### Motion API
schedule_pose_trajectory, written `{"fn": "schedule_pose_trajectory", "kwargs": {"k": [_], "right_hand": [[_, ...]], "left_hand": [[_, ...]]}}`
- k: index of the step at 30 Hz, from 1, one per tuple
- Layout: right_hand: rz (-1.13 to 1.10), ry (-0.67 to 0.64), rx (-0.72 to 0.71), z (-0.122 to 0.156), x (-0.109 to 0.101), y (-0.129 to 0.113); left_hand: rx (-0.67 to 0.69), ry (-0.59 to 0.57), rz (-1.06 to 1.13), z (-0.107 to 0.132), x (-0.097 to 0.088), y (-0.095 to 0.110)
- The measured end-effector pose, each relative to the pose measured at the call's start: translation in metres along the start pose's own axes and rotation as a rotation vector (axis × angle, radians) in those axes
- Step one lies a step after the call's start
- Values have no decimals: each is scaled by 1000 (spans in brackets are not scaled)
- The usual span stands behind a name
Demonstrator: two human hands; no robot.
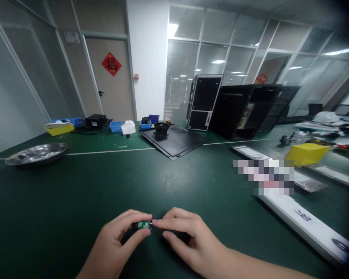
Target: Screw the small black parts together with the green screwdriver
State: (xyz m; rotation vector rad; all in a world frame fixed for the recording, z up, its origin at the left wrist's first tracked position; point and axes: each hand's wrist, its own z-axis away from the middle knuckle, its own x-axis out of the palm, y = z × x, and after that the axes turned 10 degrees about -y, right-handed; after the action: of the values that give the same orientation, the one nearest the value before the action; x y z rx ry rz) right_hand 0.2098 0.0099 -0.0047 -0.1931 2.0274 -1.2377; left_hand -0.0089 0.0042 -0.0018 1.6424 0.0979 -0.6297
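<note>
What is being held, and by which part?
The left hand pinches a small green circuit board by its left end; a right fingertip touches the other end.

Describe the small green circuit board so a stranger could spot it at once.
Find the green workbench, then look at its near side. There the left hand pinches the small circuit board, with the right forefinger touching its end. Unlike the distant trays, it is in hand.

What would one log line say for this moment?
left hand: pinches small green circuit module | right hand: fingertip at its end
</note>
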Motion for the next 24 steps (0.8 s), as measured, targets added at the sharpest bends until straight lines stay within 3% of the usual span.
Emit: {"fn": "schedule_pose_trajectory", "kwargs": {"k": [24], "right_hand": [[-22, 21, -25, -2, -1, 0]], "left_hand": [[-75, -34, 192, -3, -2, 5]]}}
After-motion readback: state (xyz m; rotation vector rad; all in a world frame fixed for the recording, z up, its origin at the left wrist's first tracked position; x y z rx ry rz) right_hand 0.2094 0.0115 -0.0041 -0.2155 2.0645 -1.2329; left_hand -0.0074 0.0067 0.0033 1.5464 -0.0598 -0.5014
